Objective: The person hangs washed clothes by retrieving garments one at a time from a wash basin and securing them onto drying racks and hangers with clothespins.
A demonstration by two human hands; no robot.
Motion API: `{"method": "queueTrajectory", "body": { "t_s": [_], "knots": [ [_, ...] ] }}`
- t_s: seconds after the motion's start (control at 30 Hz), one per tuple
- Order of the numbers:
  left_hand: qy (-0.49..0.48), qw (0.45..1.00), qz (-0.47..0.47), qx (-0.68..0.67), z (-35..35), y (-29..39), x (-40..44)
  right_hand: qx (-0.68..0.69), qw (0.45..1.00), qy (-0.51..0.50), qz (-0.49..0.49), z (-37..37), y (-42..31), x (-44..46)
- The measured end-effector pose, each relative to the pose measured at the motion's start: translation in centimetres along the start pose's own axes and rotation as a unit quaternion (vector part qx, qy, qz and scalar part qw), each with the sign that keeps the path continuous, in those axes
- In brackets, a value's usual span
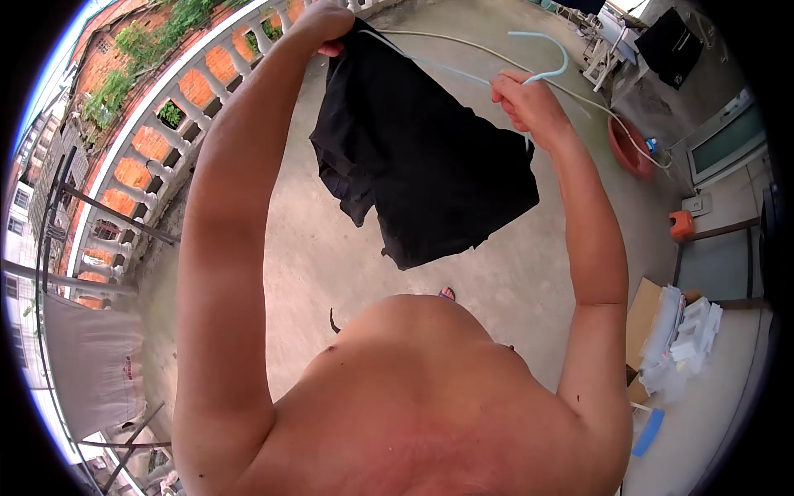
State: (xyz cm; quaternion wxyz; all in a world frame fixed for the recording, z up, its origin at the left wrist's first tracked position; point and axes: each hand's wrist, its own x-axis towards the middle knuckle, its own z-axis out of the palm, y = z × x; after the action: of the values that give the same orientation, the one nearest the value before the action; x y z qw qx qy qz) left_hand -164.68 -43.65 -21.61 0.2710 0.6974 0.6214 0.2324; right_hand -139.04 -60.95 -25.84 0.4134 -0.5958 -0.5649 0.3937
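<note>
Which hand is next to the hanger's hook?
The right hand, holding the light-blue hanger there; the left hand is farther away, gripping the black cloth.

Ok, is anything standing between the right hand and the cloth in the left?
Only the hanger: the right hand grips it, and one side runs to the cloth near the left hand. Nothing else visible stands between.

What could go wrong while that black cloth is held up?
The black cloth might slip from the left hand and land on the floor below. The hanger, gripped in the right hand, could snag the cloth. A step forward could catch the hose lying ahead.
</note>
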Motion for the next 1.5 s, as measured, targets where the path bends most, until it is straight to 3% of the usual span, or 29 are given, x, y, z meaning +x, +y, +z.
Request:
{"method": "queueTrajectory", "body": {
  "t_s": [0.1, 0.17, 0.33, 0.4, 0.43, 0.47, 0.5, 0.53, 0.57, 0.6, 0.67, 0.73, 0.87, 1.03, 1.1, 1.13, 1.2, 1.27, 1.3, 1.4, 1.47, 1.5],
  "knots": [
    [0.025, 0.999, 0.04, -0.007, 1.8, 1.2, 2.4, -0.08, 0.996, -0.033, 0.018, -1.7, -0.7, 2.1],
    [-0.004, 0.984, 0.064, 0.168, 2.6, 2.1, 3.6, -0.114, 0.993, -0.028, 0.027, -2.7, -2.0, 3.1],
    [-0.023, 0.96, 0.123, 0.25, 5.5, 6.2, 7.7, -0.171, 0.984, -0.038, 0.033, -6.7, -4.7, 7.3],
    [-0.139, 0.86, 0.256, 0.419, 7.6, 5.8, 13.2, -0.177, 0.984, -0.016, 0.033, -7.6, -6.4, 7.7],
    [-0.193, 0.757, 0.305, 0.544, 8.9, 6.5, 15.3, -0.183, 0.982, 0.0, 0.037, -8.6, -6.6, 8.0],
    [-0.192, 0.756, 0.307, 0.545, 9.1, 8.2, 13.7, -0.182, 0.983, 0.004, 0.036, -10.3, -6.0, 9.2],
    [-0.154, 0.868, 0.288, 0.373, 9.1, 9.8, 10.4, -0.19, 0.982, -0.001, 0.005, -12.3, -5.1, 10.7],
    [-0.11, 0.943, 0.255, 0.182, 9.4, 11.4, 8.7, -0.199, 0.98, -0.007, -0.027, -14.4, -4.4, 11.7],
    [-0.198, 0.954, 0.224, -0.026, 10.1, 11.4, 10.0, -0.205, 0.978, -0.003, -0.03, -16.3, -3.9, 12.4],
    [-0.193, 0.953, 0.232, -0.029, 11.1, 11.6, 11.3, -0.207, 0.978, -0.006, -0.021, -18.3, -3.5, 13.1],
    [-0.068, 0.958, 0.261, -0.099, 11.7, 11.6, 12.7, -0.211, 0.977, 0.005, -0.02, -20.0, -3.3, 14.0],
    [-0.125, 0.952, 0.245, -0.137, 12.3, 12.8, 13.9, -0.151, 0.987, 0.011, -0.051, -21.9, -2.5, 15.1],
    [-0.163, 0.915, 0.366, -0.041, 16.5, 16.7, 16.6, -0.135, 0.989, 0.042, -0.04, -25.9, -2.1, 17.3],
    [-0.139, 0.892, 0.43, -0.016, 20.8, 21.1, 22.0, -0.158, 0.986, 0.048, -0.04, -29.8, -1.3, 21.1],
    [-0.164, 0.898, 0.391, -0.115, 22.0, 22.7, 24.4, -0.17, 0.98, 0.079, -0.067, -32.5, -0.5, 22.7],
    [-0.154, 0.875, 0.413, -0.202, 23.0, 23.4, 26.5, -0.179, 0.975, 0.091, -0.093, -33.8, 0.1, 23.7],
    [-0.144, 0.876, 0.393, -0.238, 22.8, 26.2, 29.1, -0.171, 0.975, 0.117, -0.08, -36.5, 0.7, 25.1],
    [-0.094, 0.873, 0.434, -0.202, 22.7, 28.4, 31.5, -0.101, 0.985, 0.125, -0.058, -38.7, 1.2, 26.4],
    [-0.089, 0.88, 0.424, -0.195, 22.8, 29.3, 33.4, -0.172, 0.969, 0.169, -0.045, -39.8, 1.5, 26.6],
    [-0.092, 0.877, 0.425, -0.205, 23.6, 30.9, 37.9, -0.19, 0.959, 0.209, 0.024, -43.9, 6.5, 26.4],
    [-0.127, 0.89, 0.407, -0.161, 23.9, 31.2, 39.7, -0.1, 0.968, 0.214, 0.083, -42.8, 9.6, 26.1],
    [-0.114, 0.891, 0.416, -0.142, 24.7, 31.4, 40.7, -0.091, 0.978, 0.152, 0.109, -41.9, 11.0, 26.8]
  ]
}}
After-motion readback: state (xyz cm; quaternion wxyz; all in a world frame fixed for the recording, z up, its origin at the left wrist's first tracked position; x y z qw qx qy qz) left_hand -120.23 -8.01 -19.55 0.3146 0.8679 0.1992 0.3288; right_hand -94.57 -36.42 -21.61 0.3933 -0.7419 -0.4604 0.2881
